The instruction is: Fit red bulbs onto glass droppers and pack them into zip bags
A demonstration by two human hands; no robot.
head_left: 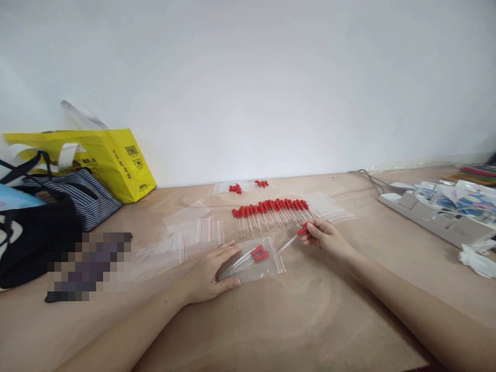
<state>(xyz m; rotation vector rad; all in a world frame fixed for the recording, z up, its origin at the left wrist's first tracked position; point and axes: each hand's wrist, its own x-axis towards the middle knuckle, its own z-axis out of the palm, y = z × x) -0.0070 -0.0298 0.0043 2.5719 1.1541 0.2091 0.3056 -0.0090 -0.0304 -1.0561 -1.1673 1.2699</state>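
Observation:
My left hand lies on a clear zip bag, thumb and fingers stretched apart along its two edges. Two red rubber bulbs of droppers show inside this bag, their thin clear tubes pointing toward my left palm. In my right hand a dropper is pinched by its red bulb. Its clear tube slants down left, with the tip near the bag's red-striped mouth. Behind the bag lies a long row of red-bulbed droppers, side by side, tubes toward me.
Flat zip bags overlap on the left, and another bag lies behind the row. Filled bags with red bulbs rest by the wall. A yellow bag and striped pouch stand left; a white power strip sits right.

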